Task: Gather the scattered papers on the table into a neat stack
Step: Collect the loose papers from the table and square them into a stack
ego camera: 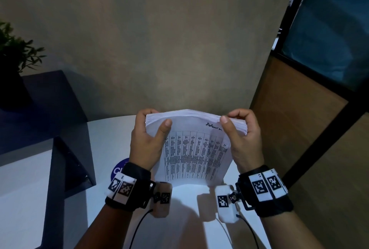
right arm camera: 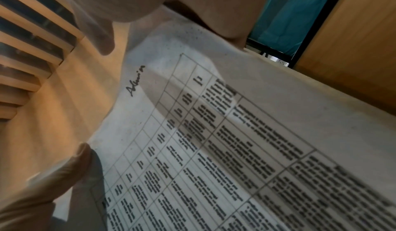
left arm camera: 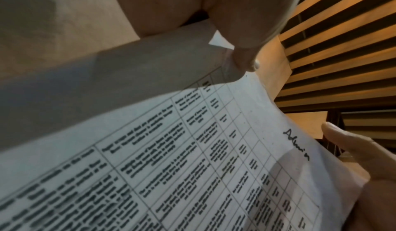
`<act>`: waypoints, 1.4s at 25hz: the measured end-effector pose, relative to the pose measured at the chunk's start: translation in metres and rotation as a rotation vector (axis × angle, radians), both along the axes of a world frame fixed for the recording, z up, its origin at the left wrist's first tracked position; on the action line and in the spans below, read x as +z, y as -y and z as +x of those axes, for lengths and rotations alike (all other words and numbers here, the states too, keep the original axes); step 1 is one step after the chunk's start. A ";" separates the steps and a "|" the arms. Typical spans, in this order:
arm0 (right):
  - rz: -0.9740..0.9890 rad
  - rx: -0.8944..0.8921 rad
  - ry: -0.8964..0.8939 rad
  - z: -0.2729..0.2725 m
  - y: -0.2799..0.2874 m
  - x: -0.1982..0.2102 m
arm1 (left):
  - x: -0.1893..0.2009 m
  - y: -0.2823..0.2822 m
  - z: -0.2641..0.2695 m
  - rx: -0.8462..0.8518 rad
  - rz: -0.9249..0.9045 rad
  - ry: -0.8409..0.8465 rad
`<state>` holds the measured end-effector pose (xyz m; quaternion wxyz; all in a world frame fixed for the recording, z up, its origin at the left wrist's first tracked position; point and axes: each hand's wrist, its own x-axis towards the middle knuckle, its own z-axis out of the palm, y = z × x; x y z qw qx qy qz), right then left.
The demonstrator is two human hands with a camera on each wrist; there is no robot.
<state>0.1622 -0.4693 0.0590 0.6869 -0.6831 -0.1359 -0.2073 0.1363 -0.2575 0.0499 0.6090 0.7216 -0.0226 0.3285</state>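
I hold a thick stack of white papers [ego camera: 194,149] nearly upright on its lower edge over the white table [ego camera: 111,139]. Its front sheet [left arm camera: 193,158] carries a printed table and a handwritten word near the top. My left hand [ego camera: 148,139] grips the stack's upper left side, thumb on the front and fingers curled behind. My right hand [ego camera: 242,139] grips the upper right side the same way. The front sheet [right arm camera: 225,141] fills both wrist views, with a thumb pressed on it at the edge in each.
A blue round sticker [ego camera: 119,169] lies on the table by my left wrist. A dark bench or cabinet [ego camera: 50,109] with a potted plant [ego camera: 16,53] stands left. A grey wall [ego camera: 159,39] rises behind; a wooden and glass partition [ego camera: 309,99] stands right.
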 end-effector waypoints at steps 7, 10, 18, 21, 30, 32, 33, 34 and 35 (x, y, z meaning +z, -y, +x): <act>-0.037 0.091 0.004 0.000 0.014 -0.013 | 0.003 0.004 0.004 0.053 -0.050 -0.029; -0.037 0.054 0.041 0.005 0.010 -0.004 | 0.019 0.000 -0.004 0.194 0.073 -0.060; -0.404 0.356 0.279 -0.002 -0.009 0.056 | 0.070 0.013 -0.020 0.088 1.165 -0.054; -0.531 0.336 0.289 -0.004 -0.010 0.057 | 0.059 0.010 -0.014 -0.043 1.007 -0.187; 0.001 0.177 -0.439 0.013 0.077 -0.058 | 0.010 -0.041 -0.029 -0.150 -0.187 -0.275; 0.305 0.421 -0.466 0.012 0.077 -0.061 | 0.008 -0.042 -0.028 -0.214 -0.274 -0.241; 0.330 0.459 -0.474 0.009 0.076 -0.055 | 0.005 -0.043 -0.027 -0.226 -0.301 -0.226; 0.303 0.460 -0.482 0.007 0.076 -0.052 | 0.001 -0.044 -0.026 -0.231 -0.335 -0.211; 0.266 0.449 -0.490 0.006 0.078 -0.054 | -0.004 -0.046 -0.025 -0.232 -0.359 -0.196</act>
